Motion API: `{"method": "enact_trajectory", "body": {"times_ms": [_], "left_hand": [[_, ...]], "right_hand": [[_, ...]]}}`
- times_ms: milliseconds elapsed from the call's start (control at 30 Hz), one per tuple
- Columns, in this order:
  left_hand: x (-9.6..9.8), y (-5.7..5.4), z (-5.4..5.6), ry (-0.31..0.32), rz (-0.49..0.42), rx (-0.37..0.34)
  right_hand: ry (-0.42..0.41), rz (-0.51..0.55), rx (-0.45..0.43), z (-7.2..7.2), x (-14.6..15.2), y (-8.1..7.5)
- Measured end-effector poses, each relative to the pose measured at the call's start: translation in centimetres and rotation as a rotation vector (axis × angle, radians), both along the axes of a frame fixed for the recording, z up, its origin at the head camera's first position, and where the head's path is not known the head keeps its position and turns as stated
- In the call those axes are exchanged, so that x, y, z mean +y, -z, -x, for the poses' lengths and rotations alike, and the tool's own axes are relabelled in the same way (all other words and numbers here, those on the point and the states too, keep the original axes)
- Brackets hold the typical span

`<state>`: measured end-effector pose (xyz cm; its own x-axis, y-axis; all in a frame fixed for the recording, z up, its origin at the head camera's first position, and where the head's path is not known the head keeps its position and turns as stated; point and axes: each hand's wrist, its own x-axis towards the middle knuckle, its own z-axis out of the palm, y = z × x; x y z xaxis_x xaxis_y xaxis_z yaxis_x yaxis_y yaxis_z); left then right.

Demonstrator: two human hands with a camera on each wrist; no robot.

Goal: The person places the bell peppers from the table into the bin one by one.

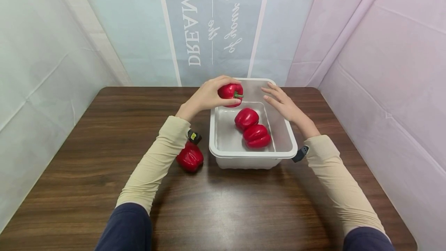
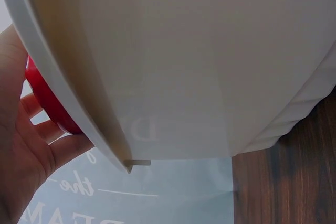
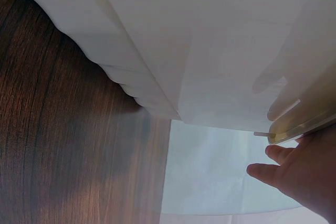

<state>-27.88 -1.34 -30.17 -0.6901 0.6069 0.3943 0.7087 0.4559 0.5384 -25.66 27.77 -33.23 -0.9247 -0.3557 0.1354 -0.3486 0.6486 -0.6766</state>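
Note:
My left hand (image 1: 211, 94) grips a red bell pepper (image 1: 230, 91) by its sides, above the back left part of a white plastic bin (image 1: 252, 162). The pepper's green stem points right. In the left wrist view, the bin's rim (image 2: 55, 74) hides part of that pepper (image 2: 50, 100). Inside the bin, two red bell peppers lie touching, one farther back (image 1: 246, 118) and one nearer (image 1: 257, 136). Over the bin's right rim, my right hand (image 1: 283, 104) has its fingers spread and holds nothing. The right wrist view shows its fingers (image 3: 265, 173) beside the rim.
Another red bell pepper (image 1: 190, 158) lies on the dark wooden table (image 1: 223, 212), left of the bin and partly behind my left forearm. A printed cloth (image 1: 216, 22) hangs behind the table's far edge. Pale walls stand at both sides.

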Motion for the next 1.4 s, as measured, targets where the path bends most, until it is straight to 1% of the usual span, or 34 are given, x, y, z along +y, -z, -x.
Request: {"method": "enact_trajectory", "body": {"times_ms": [533,967,1167,1400], "left_hand": [[0.2,0.27,0.01,-0.005,0.009,0.023],[0.34,0.53,0.01,-0.022,0.053,0.047],[0.34,0.46,-0.03,-0.027,0.066,0.052],[0.38,0.48,-0.01,-0.018,0.07,0.062]], "right_hand": [[-0.004,0.001,0.004,0.05,-0.01,0.03],[-0.003,0.009,0.002,0.06,0.05,0.09],[0.0,0.006,-0.003,0.18,0.11,0.16],[0.001,0.0,-0.011,0.17,0.15,0.09]]}}
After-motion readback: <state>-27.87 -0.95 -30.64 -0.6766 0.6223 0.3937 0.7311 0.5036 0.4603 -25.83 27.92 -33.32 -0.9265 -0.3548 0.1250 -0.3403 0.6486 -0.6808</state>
